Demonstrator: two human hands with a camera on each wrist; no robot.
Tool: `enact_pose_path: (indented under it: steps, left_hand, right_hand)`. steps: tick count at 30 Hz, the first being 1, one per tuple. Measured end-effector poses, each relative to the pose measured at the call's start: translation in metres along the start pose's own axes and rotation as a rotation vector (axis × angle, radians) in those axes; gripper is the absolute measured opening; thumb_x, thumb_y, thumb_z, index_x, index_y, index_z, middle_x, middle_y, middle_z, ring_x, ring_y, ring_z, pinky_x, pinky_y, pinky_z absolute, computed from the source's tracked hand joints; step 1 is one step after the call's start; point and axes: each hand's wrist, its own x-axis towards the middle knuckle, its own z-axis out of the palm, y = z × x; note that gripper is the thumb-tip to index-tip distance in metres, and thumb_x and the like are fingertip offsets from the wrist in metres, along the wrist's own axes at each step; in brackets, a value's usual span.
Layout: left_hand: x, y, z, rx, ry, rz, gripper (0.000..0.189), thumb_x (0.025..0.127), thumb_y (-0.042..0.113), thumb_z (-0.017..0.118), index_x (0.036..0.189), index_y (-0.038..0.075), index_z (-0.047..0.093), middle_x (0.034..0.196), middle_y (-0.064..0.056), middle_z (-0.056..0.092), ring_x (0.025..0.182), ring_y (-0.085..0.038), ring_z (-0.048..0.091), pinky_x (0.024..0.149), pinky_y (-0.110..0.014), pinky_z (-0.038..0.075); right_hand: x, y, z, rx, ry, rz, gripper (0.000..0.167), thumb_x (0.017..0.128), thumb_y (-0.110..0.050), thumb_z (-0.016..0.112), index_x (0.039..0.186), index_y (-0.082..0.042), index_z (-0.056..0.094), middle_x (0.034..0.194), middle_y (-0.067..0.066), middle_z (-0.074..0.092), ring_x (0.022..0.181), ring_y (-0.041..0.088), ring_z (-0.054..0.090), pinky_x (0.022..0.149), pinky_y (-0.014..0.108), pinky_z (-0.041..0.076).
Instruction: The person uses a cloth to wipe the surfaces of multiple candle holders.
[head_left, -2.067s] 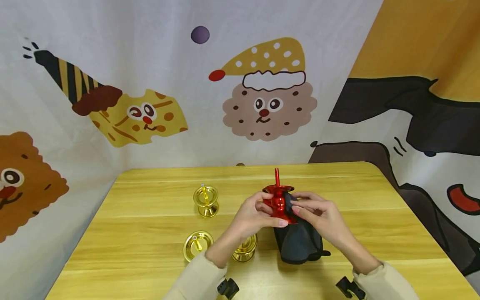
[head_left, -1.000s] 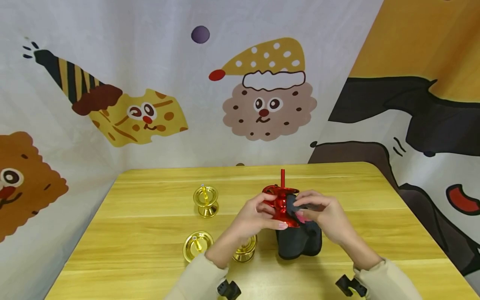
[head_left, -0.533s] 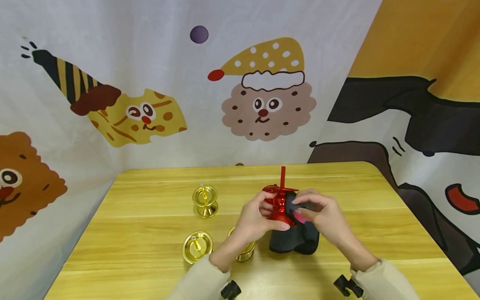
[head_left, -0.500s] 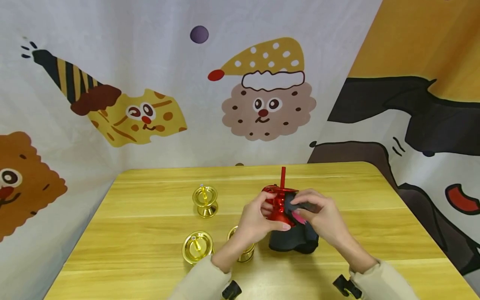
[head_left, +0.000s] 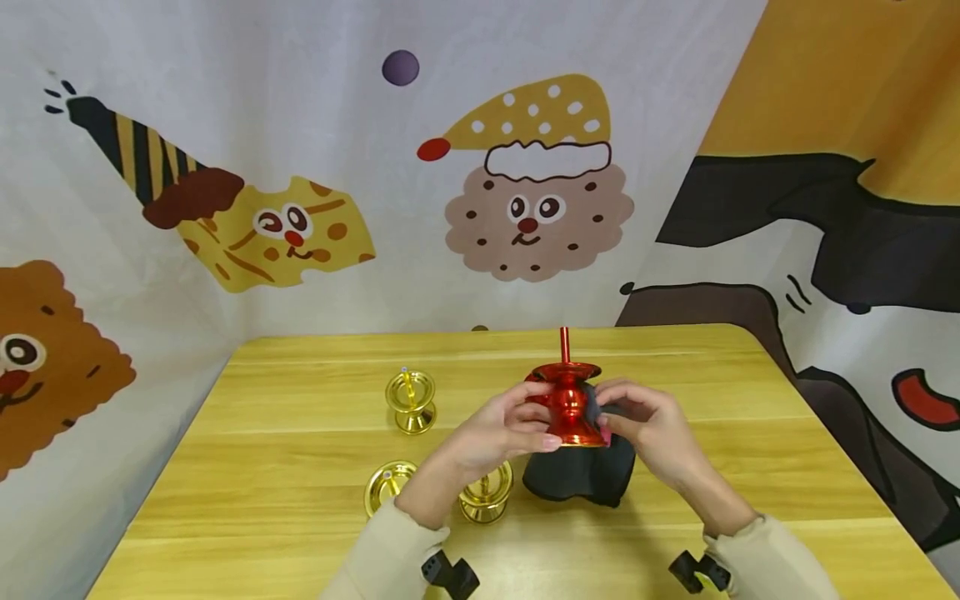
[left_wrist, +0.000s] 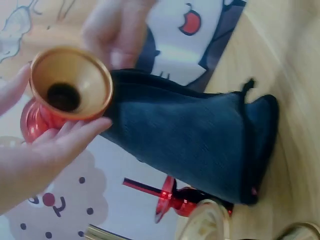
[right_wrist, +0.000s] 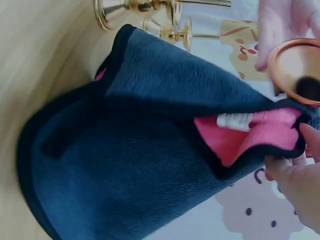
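- Left hand [head_left: 501, 427] grips the red candle holder [head_left: 572, 406] between fingers and thumb, raised above the table [head_left: 300, 400], near upright.
- Right hand [head_left: 651, 423] pinches the dark cloth [head_left: 573, 477] at the holder's side.
- Slip risk: shiny surface, fingertip grip; a hard rub could twist it loose.
- Cloth's lower end dangles; a swing might topple the nearest gold candle holder [head_left: 486, 507] or second red candle holder [left_wrist: 181, 205].
- Thin spike [head_left: 566, 344] could bend if cloth snags.
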Motion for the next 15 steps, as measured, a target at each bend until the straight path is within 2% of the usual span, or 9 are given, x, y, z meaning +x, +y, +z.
enact_pose_path:
  steps: [2,5,11,13,15]
  left_hand:
    - [-0.0012,0.0026,-0.0001,-0.018,-0.058,-0.009,0.061,0.084,-0.011,0.054,0.139,0.0,0.028,0.111,-0.017,0.053,0.096,-0.019,0.056,0.09,-0.033,0.046]
    - [-0.0024,0.0036,0.0019,0.006,-0.068,-0.024,0.063,0.087,-0.007,0.053,0.142,0.001,0.024,0.118,-0.018,0.051,0.102,-0.02,0.054,0.094,-0.034,0.044]
    - [-0.0032,0.001,0.0047,0.057,-0.005,-0.037,0.065,0.087,0.001,0.059,0.143,0.004,0.026,0.12,-0.014,0.047,0.107,-0.021,0.05,0.093,-0.033,0.044]
    - [-0.0033,0.0003,0.0057,0.1,0.021,-0.026,0.066,0.085,0.001,0.061,0.142,0.004,0.028,0.117,-0.013,0.049,0.105,-0.021,0.051,0.091,-0.033,0.045]
    - [-0.0029,-0.0006,0.0073,0.184,0.064,-0.009,0.066,0.084,0.002,0.064,0.141,0.005,0.031,0.113,-0.012,0.05,0.101,-0.021,0.052,0.087,-0.033,0.047]
  right_hand:
    - [-0.0006,0.0023,-0.0012,0.065,0.0,0.011,0.017,0.077,0.019,0.057,0.091,0.009,0.059,0.102,0.002,0.058,0.091,0.013,0.057,0.066,0.023,0.053]
    - [-0.0019,0.0039,-0.001,0.128,0.006,0.016,0.017,0.078,0.02,0.055,0.091,0.009,0.06,0.102,0.004,0.057,0.091,0.015,0.056,0.062,0.024,0.053]
    - [-0.0039,0.0025,-0.0013,0.173,0.005,0.02,0.018,0.08,0.018,0.055,0.093,0.007,0.061,0.105,0.006,0.055,0.089,0.015,0.057,0.059,0.023,0.053]
    - [-0.0043,0.0004,-0.002,0.157,0.01,0.016,0.017,0.081,0.016,0.056,0.093,0.006,0.062,0.105,0.004,0.056,0.09,0.015,0.057,0.061,0.022,0.053]
    - [-0.0045,-0.0034,-0.0022,0.12,0.017,0.015,0.016,0.081,0.014,0.057,0.093,0.006,0.063,0.105,0.004,0.056,0.09,0.014,0.057,0.065,0.022,0.053]
